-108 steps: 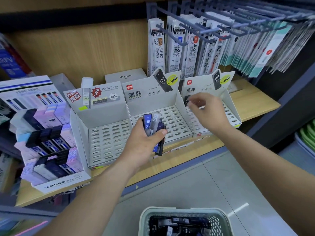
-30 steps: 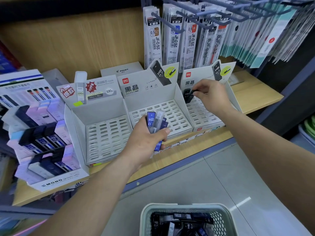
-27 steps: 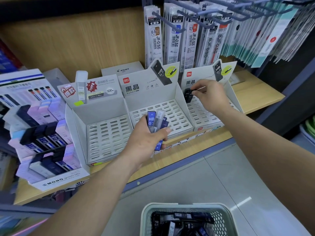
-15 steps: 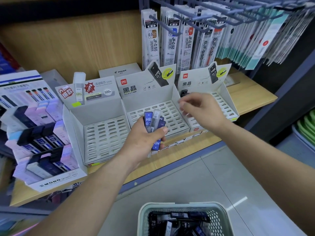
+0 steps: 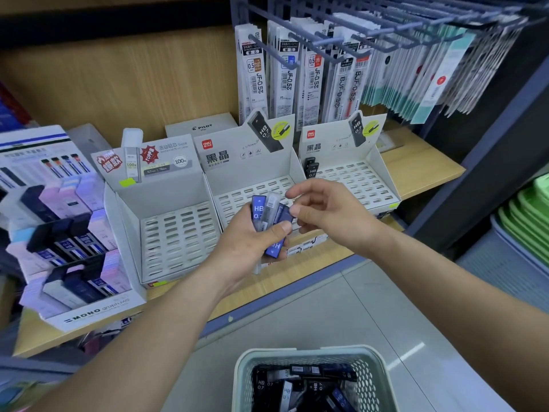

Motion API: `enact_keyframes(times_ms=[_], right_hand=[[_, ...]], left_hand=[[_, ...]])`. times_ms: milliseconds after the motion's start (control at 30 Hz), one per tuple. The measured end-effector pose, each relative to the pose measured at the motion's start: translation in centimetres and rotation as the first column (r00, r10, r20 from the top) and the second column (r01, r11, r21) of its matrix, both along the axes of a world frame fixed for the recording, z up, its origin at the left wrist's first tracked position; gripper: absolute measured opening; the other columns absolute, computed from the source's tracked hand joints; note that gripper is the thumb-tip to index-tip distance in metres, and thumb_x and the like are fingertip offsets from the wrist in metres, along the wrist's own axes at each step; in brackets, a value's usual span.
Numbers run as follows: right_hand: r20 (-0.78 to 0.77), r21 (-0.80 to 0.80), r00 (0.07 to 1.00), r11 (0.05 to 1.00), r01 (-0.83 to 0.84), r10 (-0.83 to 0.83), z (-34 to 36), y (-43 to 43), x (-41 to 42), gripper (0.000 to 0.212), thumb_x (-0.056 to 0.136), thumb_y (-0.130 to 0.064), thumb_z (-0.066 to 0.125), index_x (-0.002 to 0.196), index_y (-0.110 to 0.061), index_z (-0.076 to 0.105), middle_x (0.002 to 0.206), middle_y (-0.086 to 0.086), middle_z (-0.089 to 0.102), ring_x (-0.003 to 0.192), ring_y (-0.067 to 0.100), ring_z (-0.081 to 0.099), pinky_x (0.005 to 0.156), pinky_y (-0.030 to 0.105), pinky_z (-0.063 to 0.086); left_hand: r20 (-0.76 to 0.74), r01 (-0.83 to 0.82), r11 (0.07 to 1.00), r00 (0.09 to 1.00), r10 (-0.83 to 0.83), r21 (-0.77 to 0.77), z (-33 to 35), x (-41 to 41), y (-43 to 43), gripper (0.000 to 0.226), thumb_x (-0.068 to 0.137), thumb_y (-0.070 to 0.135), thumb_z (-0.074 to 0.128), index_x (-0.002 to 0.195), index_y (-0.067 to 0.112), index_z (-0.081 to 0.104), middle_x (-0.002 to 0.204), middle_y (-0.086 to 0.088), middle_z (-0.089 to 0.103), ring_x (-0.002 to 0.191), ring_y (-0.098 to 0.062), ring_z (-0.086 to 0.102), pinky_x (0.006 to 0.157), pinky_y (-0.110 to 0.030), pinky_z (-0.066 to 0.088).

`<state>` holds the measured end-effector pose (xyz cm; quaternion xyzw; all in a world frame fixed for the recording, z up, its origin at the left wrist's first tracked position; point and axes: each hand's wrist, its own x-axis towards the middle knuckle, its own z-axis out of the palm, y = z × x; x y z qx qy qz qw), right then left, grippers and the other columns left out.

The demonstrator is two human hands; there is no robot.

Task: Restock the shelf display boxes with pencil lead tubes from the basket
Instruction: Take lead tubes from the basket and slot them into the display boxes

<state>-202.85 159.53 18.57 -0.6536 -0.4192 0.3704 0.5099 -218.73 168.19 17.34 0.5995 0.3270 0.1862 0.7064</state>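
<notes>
Clutching HB 0.7 tubes (image 5: 258,210), left hand (image 5: 248,246)

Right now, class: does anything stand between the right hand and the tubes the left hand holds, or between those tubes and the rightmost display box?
Nothing visible does. The right hand is at the tubes gripped by the left hand; the rightmost display box lies open beyond, two black tubes inside.

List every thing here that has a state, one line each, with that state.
left hand, grips a bundle of lead tubes.
right hand, fingertips at the bundle; pinch unclear.
left display box, slots empty.
middle display box, visible slots empty.
right display box, two black tubes standing in back-left slots, other slots empty.
basket, holds loose tubes.
</notes>
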Motion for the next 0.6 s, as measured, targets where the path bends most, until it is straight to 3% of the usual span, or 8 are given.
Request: enact_keyframes(times_ms=[200,400,500,600], right_hand=[[0.0,0.003,1.0,1.0,0.011,-0.011,-0.39,-0.42,0.74,0.027,0.103,-0.005,0.048,0.109,-0.017,0.071,0.095,0.012,0.056,0.073,0.013,0.057,0.08,0.034,0.06],[-0.033,-0.03,0.999,1.0,-0.01,0.009,-0.88,-0.78,0.78,0.006,0.092,-0.006,0.068,0.097,-0.003,0.068,0.085,0.007,0.065,0.072,0.018,0.067,0.071,0.029,0.058],[-0.06,-0.067,0.997,0.996,-0.05,0.046,-1.0,-0.84,0.6,0.012,0.088,-0.002,0.072,0.097,-0.001,0.065,0.085,0.017,0.068,0.071,0.023,0.069,0.07,0.032,0.059],[-0.156,-0.111,0.978,0.982,-0.154,0.136,-1.02,-0.99,0.22,0.026,0.087,0.002,0.072,0.11,-0.003,0.062,0.094,0.025,0.068,0.074,0.033,0.07,0.073,0.038,0.06]], left_hand=[[-0.005,-0.081,0.996,0.997,0.081,-0.031,-0.26,0.0,0.69,0.024,0.09,0.01,0.073,0.108,0.015,0.058,0.081,0.0,0.07,0.057,-0.01,0.064,0.059,-0.029,0.057],[0.028,-0.169,0.983,0.985,0.167,0.072,-0.19,0.1,0.78,0.023,0.089,0.008,0.073,0.1,0.024,0.061,0.08,0.012,0.071,0.06,-0.003,0.066,0.057,-0.026,0.056],[0.027,-0.202,0.974,0.979,0.2,0.103,-0.05,0.15,0.88,0.023,0.088,0.009,0.074,0.1,0.023,0.061,0.091,0.003,0.073,0.066,-0.006,0.068,0.055,-0.026,0.054],[0.025,-0.218,0.968,0.976,0.217,0.127,-0.04,0.23,0.86,0.021,0.088,0.01,0.074,0.1,0.022,0.06,0.088,0.002,0.071,0.064,-0.006,0.067,0.054,-0.024,0.053]])
